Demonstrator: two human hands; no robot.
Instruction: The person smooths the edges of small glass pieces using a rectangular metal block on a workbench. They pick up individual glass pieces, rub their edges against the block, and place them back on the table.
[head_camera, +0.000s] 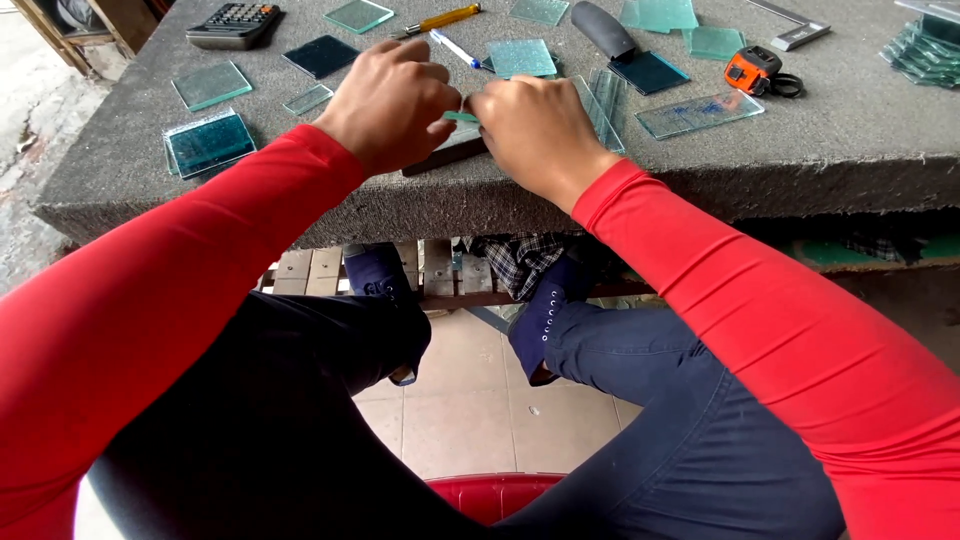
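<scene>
glass strip (461, 117) sits between both fists, long axis running left-right, left hand (392, 100) and right hand (537, 132) each closed on an end, equally near, over the near edge of the table (800, 150)

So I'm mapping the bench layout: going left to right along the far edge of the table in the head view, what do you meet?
Calculator → yellow-handled tool → black-handled tool → orange tape measure → stack of glass pieces.

Bare worktop (800, 150) lies open at the near right edge. Ahead, glass pieces (520, 57), a pen (455, 48) and a tape measure (752, 68) crowd the way; a calculator (233, 24) blocks far left.
</scene>
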